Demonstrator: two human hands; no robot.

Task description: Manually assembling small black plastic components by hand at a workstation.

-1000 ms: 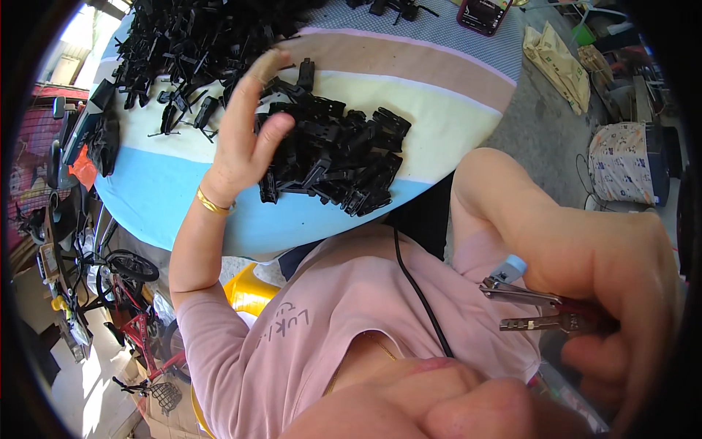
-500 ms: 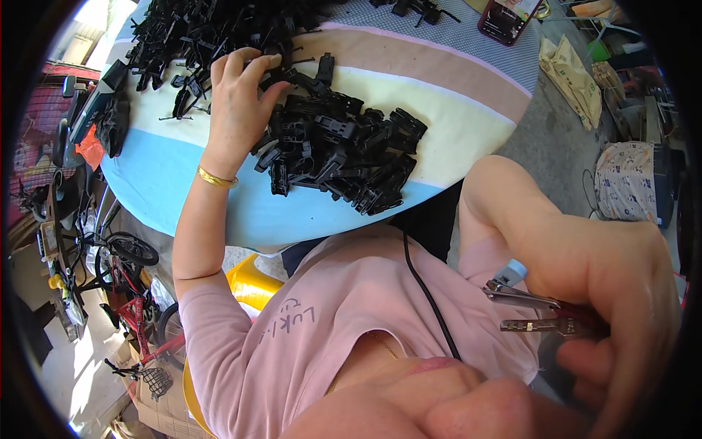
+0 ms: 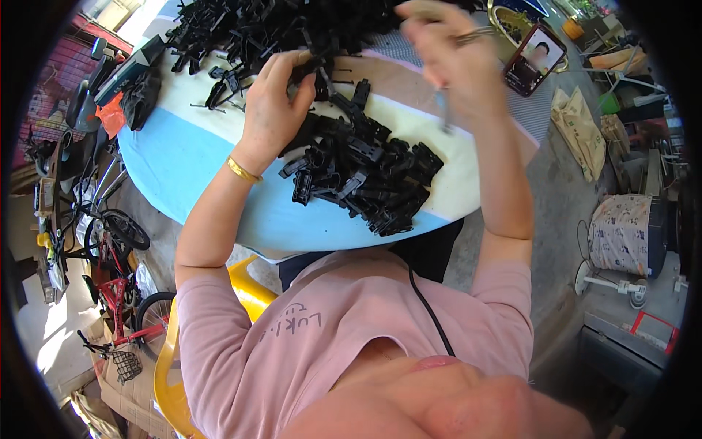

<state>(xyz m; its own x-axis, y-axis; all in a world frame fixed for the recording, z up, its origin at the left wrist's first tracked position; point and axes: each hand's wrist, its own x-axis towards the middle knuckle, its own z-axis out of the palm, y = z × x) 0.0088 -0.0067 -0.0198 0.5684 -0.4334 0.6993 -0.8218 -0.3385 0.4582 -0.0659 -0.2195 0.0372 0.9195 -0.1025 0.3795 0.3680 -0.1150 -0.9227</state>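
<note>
striped tablecloth (image 3: 175,161): left hand (image 3: 274,106) loosely cupped by black parts (image 3: 362,150), hold unclear; blurred right hand (image 3: 468,69) grips metal piece (image 3: 475,34).

L hand (image 3: 274,106), gold bracelet (image 3: 243,170) at wrist, has thumb + fingers curled in at nr edge of big blk plastic parts heap (image 3: 248,33); can't tell if it grips one. R hand (image 3: 468,69) is up over R side of striped cloth (image 3: 175,161), motion-blurred, w/ sm. blue-and-metal item (image 3: 442,102) in its grip, too blurry to ID. Smaller blk pile (image 3: 365,157) sits nr cloth's front edge. Phone (image 3: 535,62), screen lit, R of R hand. Yellow chair (image 3: 252,289) under person, red bike (image 3: 117,300) far L, beige bag (image 3: 578,132) on floor R.
</note>
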